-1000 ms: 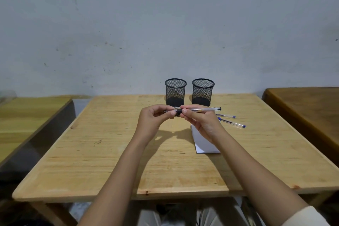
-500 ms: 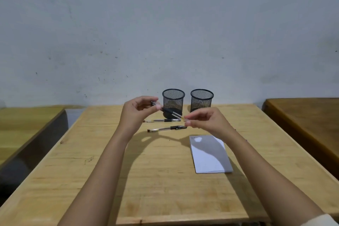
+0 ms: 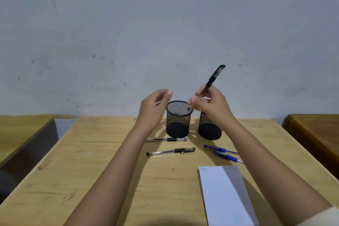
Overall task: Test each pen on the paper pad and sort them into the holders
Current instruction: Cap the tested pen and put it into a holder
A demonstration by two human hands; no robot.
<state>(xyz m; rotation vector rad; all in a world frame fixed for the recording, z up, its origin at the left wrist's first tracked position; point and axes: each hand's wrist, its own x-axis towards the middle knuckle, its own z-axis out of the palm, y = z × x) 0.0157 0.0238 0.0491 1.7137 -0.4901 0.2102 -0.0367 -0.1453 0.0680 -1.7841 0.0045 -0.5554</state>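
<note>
Head view: nearest, at the right edge of the worktop (image 3: 91,180), lies the white paper pad (image 3: 220,198), with a few small pen marks in its far left corner and the shadow of the right forearm across its right part. A pale sleeve cuff (image 3: 332,215) shows at the bottom right corner.

Just beyond the pad lie two blue pens (image 3: 224,153) close together, both slanting toward the right arm, which hides their nearer ends. To their left a capped black pen (image 3: 170,151) lies almost crosswise, and a second black-gripped pen (image 3: 167,139) lies farther back, just in front of the left holder (image 3: 178,121).

The two black mesh holders stand upright side by side near the far edge. The right holder (image 3: 209,130) is partly hidden behind the right wrist.

Above them are the hands. The left hand (image 3: 153,110) hovers just left of the left holder, fingers loosely curved and holding nothing that can be seen. The right hand (image 3: 211,105) pinches the task pen (image 3: 212,79) — a black one — between thumb and fingertips, tilted. Its tip points down and left over the rim of the left holder, its black end up and right against the wall (image 3: 165,24).

A second table (image 3: 22,130) stands at the left and a darker one (image 3: 315,130) at the right.
</note>
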